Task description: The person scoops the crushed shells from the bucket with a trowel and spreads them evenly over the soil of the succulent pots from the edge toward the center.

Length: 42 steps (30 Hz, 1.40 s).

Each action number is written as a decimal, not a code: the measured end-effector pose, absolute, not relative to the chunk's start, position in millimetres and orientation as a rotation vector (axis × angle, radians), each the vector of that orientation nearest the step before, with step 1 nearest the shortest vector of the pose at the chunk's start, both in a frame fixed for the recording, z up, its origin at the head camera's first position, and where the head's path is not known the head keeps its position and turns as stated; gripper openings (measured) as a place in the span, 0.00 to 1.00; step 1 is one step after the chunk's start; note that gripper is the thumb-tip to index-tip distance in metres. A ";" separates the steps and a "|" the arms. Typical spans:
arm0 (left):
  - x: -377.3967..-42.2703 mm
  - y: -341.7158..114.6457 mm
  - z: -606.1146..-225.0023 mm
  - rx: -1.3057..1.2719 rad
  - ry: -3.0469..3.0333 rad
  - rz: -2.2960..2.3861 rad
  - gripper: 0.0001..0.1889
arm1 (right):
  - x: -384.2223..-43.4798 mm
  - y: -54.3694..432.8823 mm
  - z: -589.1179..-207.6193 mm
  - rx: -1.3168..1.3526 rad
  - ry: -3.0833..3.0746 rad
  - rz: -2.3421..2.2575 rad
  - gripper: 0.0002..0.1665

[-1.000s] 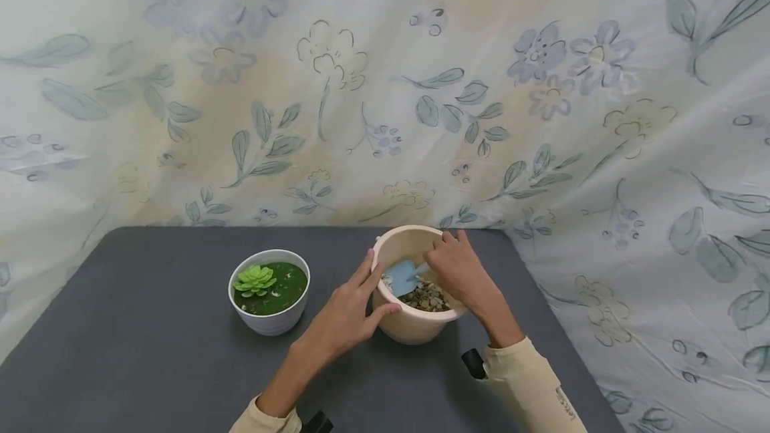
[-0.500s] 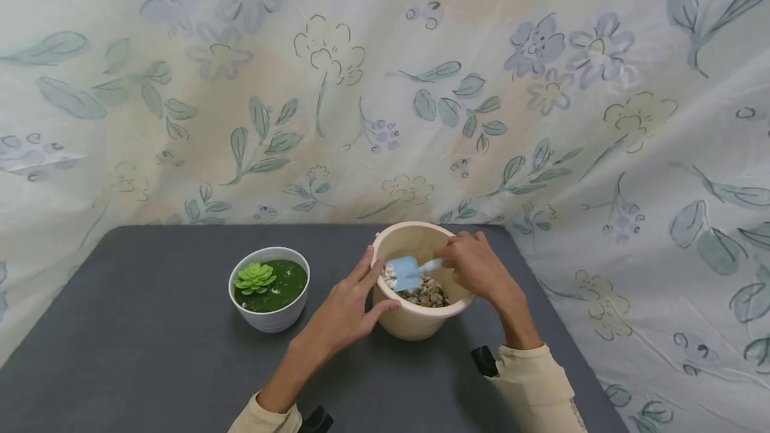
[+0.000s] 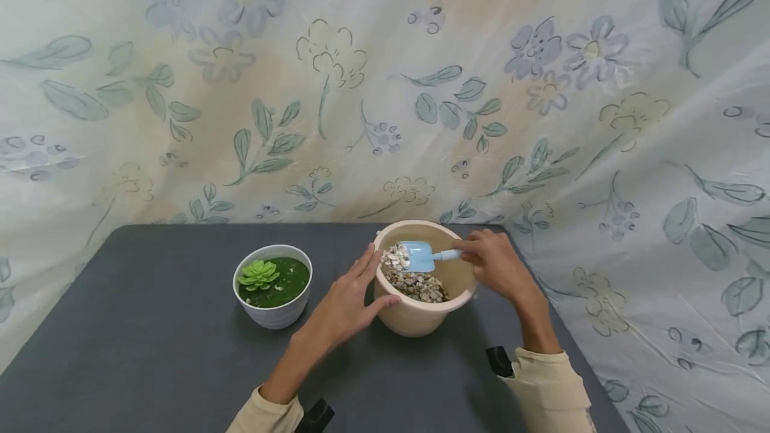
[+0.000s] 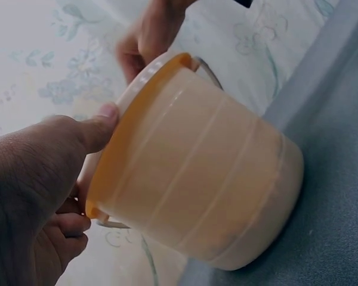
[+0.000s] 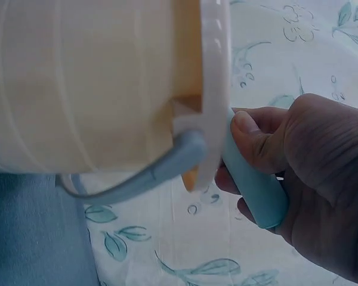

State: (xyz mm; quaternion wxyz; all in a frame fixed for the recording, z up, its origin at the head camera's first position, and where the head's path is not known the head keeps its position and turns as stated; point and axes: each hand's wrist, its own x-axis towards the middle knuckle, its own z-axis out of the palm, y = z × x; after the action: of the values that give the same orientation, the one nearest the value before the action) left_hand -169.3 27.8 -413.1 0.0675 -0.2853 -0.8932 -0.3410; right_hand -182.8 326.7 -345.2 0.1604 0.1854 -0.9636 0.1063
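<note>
A cream plastic bucket (image 3: pixel 409 318) stands on the table, with a layer of pebbles (image 3: pixel 421 288) inside. My left hand (image 3: pixel 344 306) holds its rim from the left, thumb at the front edge and fingers along the side. In the left wrist view the thumb (image 4: pixel 98 127) presses on the rim. My right hand (image 3: pixel 496 262) grips the light blue handle (image 5: pixel 255 179) of a small trowel. Its blade (image 3: pixel 419 256) is inside the bucket above the pebbles, beside a paler heap of stones (image 3: pixel 396 257) against the left wall.
Left of the bucket, a white ribbed pot (image 3: pixel 273 315) holds a green succulent (image 3: pixel 259 275) on a mossy surface. Both stand on a dark grey table (image 3: pixel 150 339). Floral fabric (image 3: pixel 361 85) hangs behind and to the right. A grey bucket handle (image 5: pixel 149 176) hangs at the rim.
My right hand has drawn the trowel up and to the right, and its blade sits higher in the bucket. More pebbles show below it. My left hand stays on the rim.
</note>
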 end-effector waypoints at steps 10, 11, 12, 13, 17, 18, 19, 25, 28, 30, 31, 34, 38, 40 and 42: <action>-171.9 10.3 -409.8 -0.844 -2.670 -1.027 0.48 | -175.8 322.1 -336.3 0.541 -2.705 0.327 0.17; -172.7 8.4 -409.4 -0.845 -2.662 -1.025 0.48 | -175.3 320.5 -335.0 0.550 -2.695 0.328 0.16; -173.4 6.1 -409.2 -0.846 -2.655 -1.014 0.48 | -174.6 318.9 -333.6 0.557 -2.686 0.325 0.16; -173.8 3.8 -408.7 -0.846 -2.651 -1.008 0.48 | -173.6 317.4 -332.0 0.562 -2.680 0.323 0.16; -174.1 -5.7 -407.2 -0.837 -2.643 -0.983 0.48 | -168.3 310.8 -327.2 0.558 -2.685 0.317 0.17; -173.7 -8.3 -406.7 -0.832 -2.643 -0.973 0.48 | -166.9 309.2 -326.1 0.554 -2.687 0.313 0.17; -173.4 -10.6 -406.1 -0.834 -2.630 -0.973 0.47 | -165.6 307.5 -325.1 0.551 -2.689 0.311 0.16; -171.2 -24.6 -401.4 -0.818 -2.595 -0.912 0.44 | -159.9 297.2 -319.6 0.561 -2.675 0.306 0.15; -170.2 -31.7 -399.2 -0.805 -2.606 -0.907 0.44 | -158.8 292.8 -318.5 0.575 -2.667 0.313 0.15; -169.2 -36.6 -398.4 -0.795 -2.616 -0.912 0.44 | -157.6 290.3 -317.8 0.585 -2.666 0.322 0.14; -168.6 -39.0 -398.0 -0.792 -2.618 -0.917 0.44 | -157.3 289.1 -317.8 0.591 -2.665 0.328 0.14; -166.5 -45.8 -396.9 -0.778 -2.620 -0.931 0.44 | -156.0 285.1 -317.5 0.616 -2.661 0.346 0.14; -163.5 -52.9 -394.2 -0.764 -2.628 -0.945 0.44 | -154.4 279.0 -317.4 0.651 -2.647 0.363 0.14; -162.1 -55.8 -393.1 -0.759 -2.633 -0.942 0.44 | -154.0 276.0 -317.6 0.668 -2.639 0.369 0.14; -161.0 -58.3 -392.0 -0.758 -2.631 -0.935 0.44 | -153.9 272.9 -317.6 0.682 -2.631 0.372 0.14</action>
State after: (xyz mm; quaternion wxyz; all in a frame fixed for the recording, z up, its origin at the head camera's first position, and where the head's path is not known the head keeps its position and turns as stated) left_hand -161.0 -58.3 -392.0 0.1240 -0.2600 -0.9023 -0.3208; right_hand -153.9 272.9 -317.6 0.1980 0.2437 -0.9401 0.1328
